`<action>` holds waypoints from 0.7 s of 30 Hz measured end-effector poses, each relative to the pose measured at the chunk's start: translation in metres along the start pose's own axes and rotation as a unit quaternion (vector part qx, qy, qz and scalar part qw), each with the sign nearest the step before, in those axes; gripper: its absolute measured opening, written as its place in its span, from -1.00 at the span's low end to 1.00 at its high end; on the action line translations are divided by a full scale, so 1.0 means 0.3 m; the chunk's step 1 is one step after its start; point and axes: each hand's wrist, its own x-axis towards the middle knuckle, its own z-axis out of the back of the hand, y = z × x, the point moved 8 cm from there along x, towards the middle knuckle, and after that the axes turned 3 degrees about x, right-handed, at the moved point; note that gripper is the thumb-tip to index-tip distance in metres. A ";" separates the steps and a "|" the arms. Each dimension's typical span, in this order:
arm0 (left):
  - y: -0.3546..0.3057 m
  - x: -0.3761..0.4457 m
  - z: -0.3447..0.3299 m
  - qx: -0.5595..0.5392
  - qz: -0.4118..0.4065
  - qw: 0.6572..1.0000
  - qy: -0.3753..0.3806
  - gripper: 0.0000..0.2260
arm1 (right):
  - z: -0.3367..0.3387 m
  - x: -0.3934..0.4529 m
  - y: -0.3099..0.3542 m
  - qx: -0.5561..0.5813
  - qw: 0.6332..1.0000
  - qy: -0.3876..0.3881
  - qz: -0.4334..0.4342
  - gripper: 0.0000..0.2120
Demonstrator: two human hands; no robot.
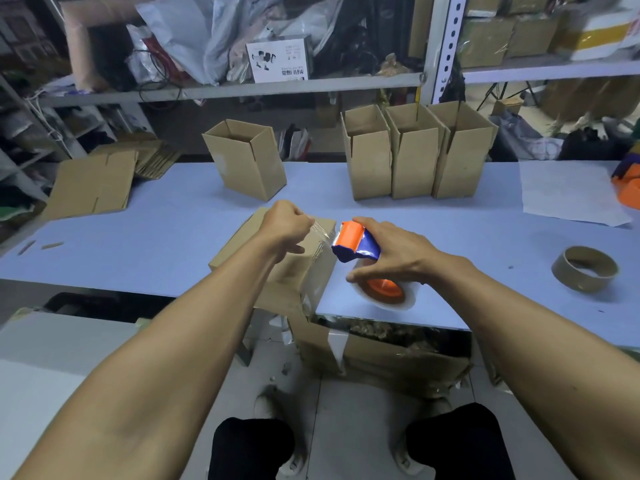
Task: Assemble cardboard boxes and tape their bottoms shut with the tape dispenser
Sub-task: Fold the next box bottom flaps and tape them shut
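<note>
On the blue counter (166,233) our cardboard box (277,261) lies at the near edge, partly hidden by our arms. Our right hand (398,252) grips the orange tape dispenser (356,242); our left hand (285,225) pinches the faint clear tape (320,230).

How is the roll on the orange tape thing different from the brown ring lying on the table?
The roll of clear tape sits on the tape dispenser, which the right hand grips; the brown ring lies alone on the table. The roll looks whitish with tape; the ring looks like bare cardboard. Both are round hoops.
</note>
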 end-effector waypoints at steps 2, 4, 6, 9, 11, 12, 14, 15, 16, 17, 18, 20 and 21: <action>-0.004 -0.003 0.003 -0.004 0.000 1.000 0.007 -0.79 | -0.022 0.005 -0.009 0.001 0.999 0.035 0.003 0.03; -0.005 -0.008 -0.002 -0.001 0.000 1.000 0.019 -0.80 | -0.022 0.009 -0.020 0.007 0.999 0.040 0.012 0.01; -0.003 -0.011 -0.002 0.000 0.001 1.000 0.030 -0.85 | -0.004 0.014 -0.027 0.002 1.000 0.007 0.023 -0.13; 0.005 -0.013 -0.003 -0.010 0.008 0.999 0.035 -0.88 | -0.001 0.022 -0.040 0.013 0.999 -0.018 0.032 -0.34; 0.011 -0.012 -0.006 -0.021 0.011 0.999 0.038 -0.89 | -0.014 0.028 -0.048 0.019 0.999 -0.022 0.024 -0.37; 0.016 -0.011 -0.010 -0.028 0.014 0.999 0.040 -0.89 | -0.020 0.031 -0.051 0.016 0.999 -0.027 0.020 -0.37; 0.024 -0.012 -0.014 -0.043 0.017 0.998 0.046 -0.90 | -0.022 0.035 -0.047 -0.002 0.998 -0.053 0.020 -0.37; 0.028 -0.012 -0.016 -0.050 0.018 0.997 0.048 -0.90 | -0.022 0.036 -0.041 -0.012 0.997 -0.067 0.021 -0.37; 0.031 -0.011 -0.017 -0.056 0.020 0.997 0.050 -0.90 | -0.023 0.036 -0.033 -0.024 0.997 -0.075 0.022 -0.35; 0.034 -0.011 -0.019 -0.060 0.021 0.997 0.051 -0.89 | -0.026 0.039 -0.027 -0.038 0.996 -0.079 0.023 -0.32; 0.037 -0.009 -0.020 -0.062 0.020 0.997 0.050 -0.89 | -0.029 0.044 -0.021 -0.049 0.995 -0.082 0.025 -0.30; 0.041 -0.004 -0.020 -0.060 0.015 0.997 0.043 -0.89 | -0.032 0.051 -0.013 -0.054 0.994 -0.094 0.030 -0.34; 0.045 0.002 -0.015 -0.058 0.014 0.998 0.034 -0.89 | -0.032 0.053 -0.015 -0.050 0.993 -0.102 0.033 -0.39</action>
